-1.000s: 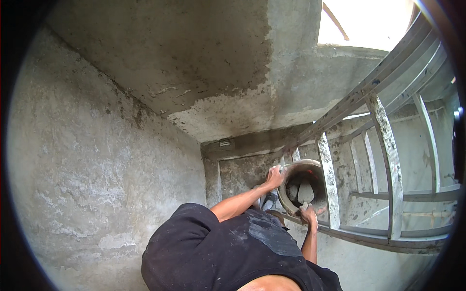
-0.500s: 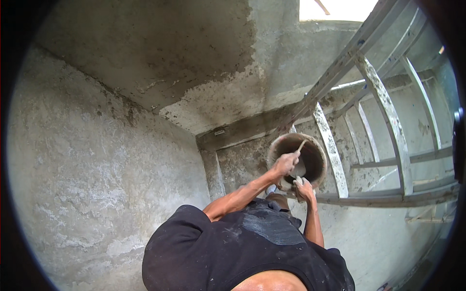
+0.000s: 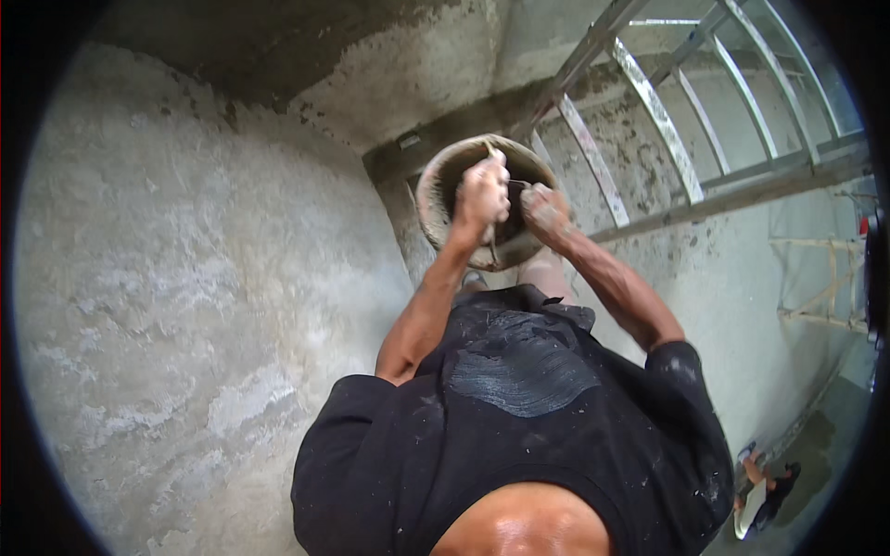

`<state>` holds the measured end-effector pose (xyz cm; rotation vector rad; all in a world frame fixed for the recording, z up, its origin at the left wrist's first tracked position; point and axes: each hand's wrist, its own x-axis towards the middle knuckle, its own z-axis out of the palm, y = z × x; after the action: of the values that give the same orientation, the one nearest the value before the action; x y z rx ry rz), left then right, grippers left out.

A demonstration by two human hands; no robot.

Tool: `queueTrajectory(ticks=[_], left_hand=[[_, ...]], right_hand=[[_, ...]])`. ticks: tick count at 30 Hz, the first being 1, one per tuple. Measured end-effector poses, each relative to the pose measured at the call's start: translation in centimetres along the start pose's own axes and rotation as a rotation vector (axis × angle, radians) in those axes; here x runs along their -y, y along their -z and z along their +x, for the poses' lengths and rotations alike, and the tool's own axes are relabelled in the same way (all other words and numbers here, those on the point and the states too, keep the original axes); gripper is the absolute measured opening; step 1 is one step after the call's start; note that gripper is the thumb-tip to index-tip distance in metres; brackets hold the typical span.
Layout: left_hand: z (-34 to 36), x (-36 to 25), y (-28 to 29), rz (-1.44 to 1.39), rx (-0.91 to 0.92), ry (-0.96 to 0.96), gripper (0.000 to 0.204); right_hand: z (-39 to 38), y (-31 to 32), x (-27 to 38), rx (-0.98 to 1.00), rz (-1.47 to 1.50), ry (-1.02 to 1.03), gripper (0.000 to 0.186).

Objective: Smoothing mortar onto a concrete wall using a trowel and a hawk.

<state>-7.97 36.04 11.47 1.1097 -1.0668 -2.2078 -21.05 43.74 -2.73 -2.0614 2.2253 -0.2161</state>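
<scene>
Over the bucket (image 3: 428,199): left hand (image 3: 482,195) and right hand (image 3: 545,208), close together, both smeared pale grey.
Left fingers: bent tight around a narrow pale handle (image 3: 489,148), whose end shows past them at the far rim.
Right fingers: curled inward, just right of the left ones; a thin, wire-like piece (image 3: 517,183) reaches their tips, though I cannot tell whether they grip it.
Bucket: beneath and around the fingers, its round mouth facing up, the rim crusted grey-tan, the inside dark and partly hidden by the hands.
Ladder (image 3: 593,161): beyond the fingers and to their right, metal, its rungs spattered.
Wall (image 3: 204,278): left of the fingers, rough and grey with whitish patches.
Black shirt (image 3: 519,371): on the near side of the fingers, a broad grey smear across its front.
Wooden frame (image 3: 825,321): well apart from the fingers, to their right.
Another person (image 3: 774,496): far from the fingers, rightward and nearer, small.
</scene>
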Motion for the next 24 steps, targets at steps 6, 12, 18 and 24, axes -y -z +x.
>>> queueTrajectory(ticks=[6, 12, 18, 24], left_hand=[[-5.3, -2.0, 5.8, -0.054, -0.194, -0.039, 0.033], [-7.8, -1.3, 10.5, -0.071, -0.323, -0.021, 0.036], [-8.8, -1.6, 13.0, -0.047, -0.457, 0.024, 0.034], [-7.9, -2.0, 14.6, -0.034, -0.53, 0.031, 0.039]], right_hand=[[1.6, -2.9, 10.6, 0.327, 0.013, 0.086, 0.022], [1.6, 1.1, 15.4, 0.833, -0.005, 0.497, 0.046], [2.4, 1.7, 16.4, 0.941, 0.173, 0.65, 0.045], [6.6, 3.2, 14.7, 1.103, 0.422, 0.498, 0.05]])
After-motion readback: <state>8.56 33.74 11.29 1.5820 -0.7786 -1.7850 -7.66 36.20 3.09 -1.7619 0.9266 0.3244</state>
